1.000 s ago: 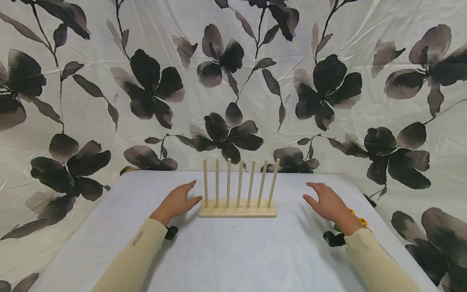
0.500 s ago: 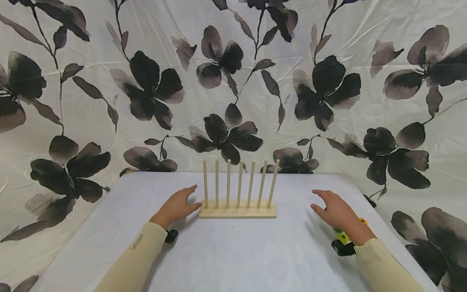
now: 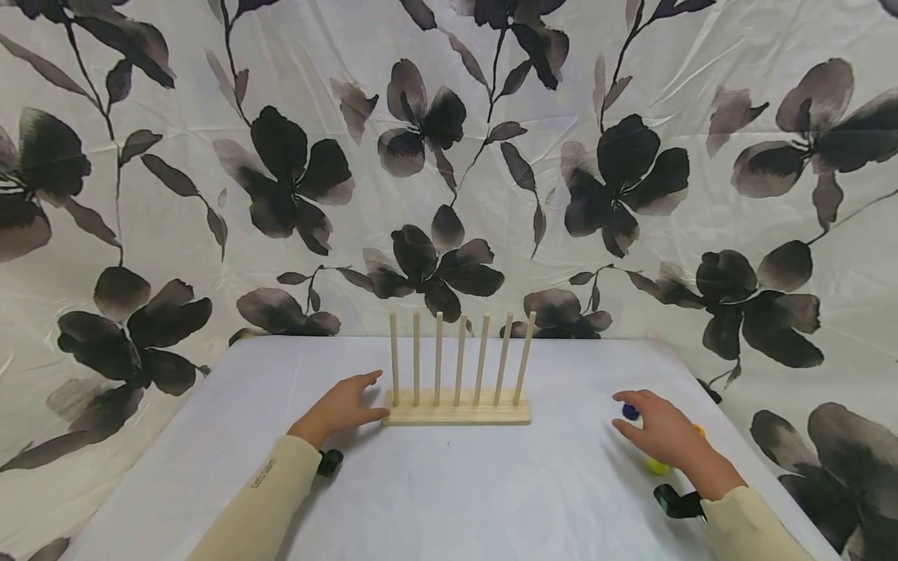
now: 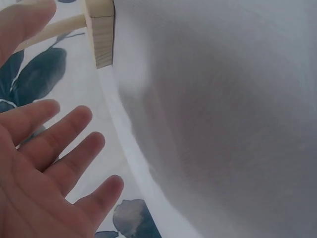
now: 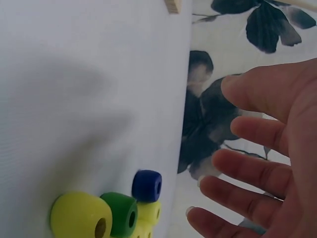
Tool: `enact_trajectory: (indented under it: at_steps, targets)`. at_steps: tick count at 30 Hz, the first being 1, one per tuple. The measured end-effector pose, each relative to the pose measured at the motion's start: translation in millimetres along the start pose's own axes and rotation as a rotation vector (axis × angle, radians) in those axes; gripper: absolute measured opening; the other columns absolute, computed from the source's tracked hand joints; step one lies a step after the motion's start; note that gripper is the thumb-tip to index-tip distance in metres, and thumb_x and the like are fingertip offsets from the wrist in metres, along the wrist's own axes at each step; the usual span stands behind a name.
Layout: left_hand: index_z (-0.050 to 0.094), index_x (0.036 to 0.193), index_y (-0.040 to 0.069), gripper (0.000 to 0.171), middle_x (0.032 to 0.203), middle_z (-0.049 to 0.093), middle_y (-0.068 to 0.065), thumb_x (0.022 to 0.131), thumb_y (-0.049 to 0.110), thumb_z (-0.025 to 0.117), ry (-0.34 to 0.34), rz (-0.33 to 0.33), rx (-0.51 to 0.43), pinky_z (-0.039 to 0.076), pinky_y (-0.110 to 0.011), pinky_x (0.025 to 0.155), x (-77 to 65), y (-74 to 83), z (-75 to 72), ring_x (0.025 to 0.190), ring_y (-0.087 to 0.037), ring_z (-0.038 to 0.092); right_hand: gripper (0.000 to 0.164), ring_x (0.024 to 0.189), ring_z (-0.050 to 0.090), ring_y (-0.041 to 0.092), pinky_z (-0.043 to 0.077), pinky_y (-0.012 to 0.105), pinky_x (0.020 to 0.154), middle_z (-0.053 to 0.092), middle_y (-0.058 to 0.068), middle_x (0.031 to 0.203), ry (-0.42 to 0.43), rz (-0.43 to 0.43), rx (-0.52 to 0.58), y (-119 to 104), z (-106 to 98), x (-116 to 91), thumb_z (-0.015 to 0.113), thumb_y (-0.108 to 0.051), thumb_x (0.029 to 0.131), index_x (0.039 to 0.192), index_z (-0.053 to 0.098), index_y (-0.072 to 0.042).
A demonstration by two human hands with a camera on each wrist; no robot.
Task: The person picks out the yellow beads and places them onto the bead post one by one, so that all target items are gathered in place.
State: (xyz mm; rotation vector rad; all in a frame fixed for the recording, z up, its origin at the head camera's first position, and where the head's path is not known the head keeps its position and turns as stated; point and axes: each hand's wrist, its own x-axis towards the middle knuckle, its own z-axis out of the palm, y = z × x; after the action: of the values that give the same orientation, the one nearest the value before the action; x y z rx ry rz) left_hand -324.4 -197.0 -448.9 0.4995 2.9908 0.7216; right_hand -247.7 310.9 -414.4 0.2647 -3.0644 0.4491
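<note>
Seven bare pegs (image 3: 460, 358) rise in a row from a pale wooden stand (image 3: 456, 418) on the white counter (image 3: 449, 499). The left hand (image 3: 340, 409) is just beside its left end, fingers spread and holding nothing; whether the thumb touches the base cannot be told. Well to the right, the right hand (image 3: 665, 436) hovers over a cluster of beads (image 5: 116, 213), its fingers also apart and gripping nothing.

The step in hand looks like reaching for a bead. To do it well, the person should lower the right hand straight onto one, perhaps the blue bead (image 5: 143, 183) at the edge of the cluster, and pinch its sides lightly, keeping the hole clear and the neighbours undisturbed. The left hand could steady the base against sliding.

The beads look smooth and barrel-shaped, with round holes that seem to face upward. Near the blue one sit a green bead (image 5: 117, 206) and a yellow bead (image 5: 74, 215), with more yellow partly hidden; a bit of orange bead (image 3: 699, 430) shows past the right hand. The stand is plain, its pegs slim
</note>
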Motion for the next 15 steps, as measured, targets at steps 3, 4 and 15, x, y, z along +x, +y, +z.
enact_trajectory:
  at_steps: [3,4,15]
  targets:
    - [0.040,0.146,0.000,0.085,0.139,0.053,-0.023,0.080,0.038,0.078,-0.010,-0.021,-0.019,0.039,-0.054,0.108,-0.1,-0.6,3.5,0.131,-0.040,0.048,0.048,0.115,0.057,0.041,0.046,0.059,0.096,0.058,0.022,0.128,-0.007,-0.009,0.011,2.2,2.5,-5.7,0.067,-0.032,0.089,0.128,0.058,-0.004]
    - [0.040,0.146,0.000,0.086,0.139,0.053,-0.023,0.079,0.038,0.078,-0.013,-0.024,-0.023,0.039,-0.054,0.108,0.3,-1.0,4.5,0.131,-0.040,0.048,0.048,0.114,0.058,0.039,0.048,0.058,0.095,0.059,0.021,0.127,-0.011,-0.010,0.015,2.7,3.2,-8.0,0.068,-0.031,0.089,0.128,0.058,-0.004]
    - [0.040,0.146,0.002,0.090,0.146,0.045,-0.022,0.074,0.039,0.082,-0.057,-0.036,-0.065,0.033,-0.054,0.113,6.5,-4.8,7.3,0.138,-0.040,0.040,0.044,0.093,0.063,0.023,0.055,0.047,0.081,0.066,0.013,0.116,-0.103,0.055,0.053,8.8,-0.3,-20.5,0.071,-0.031,0.087,0.123,0.062,-0.006]
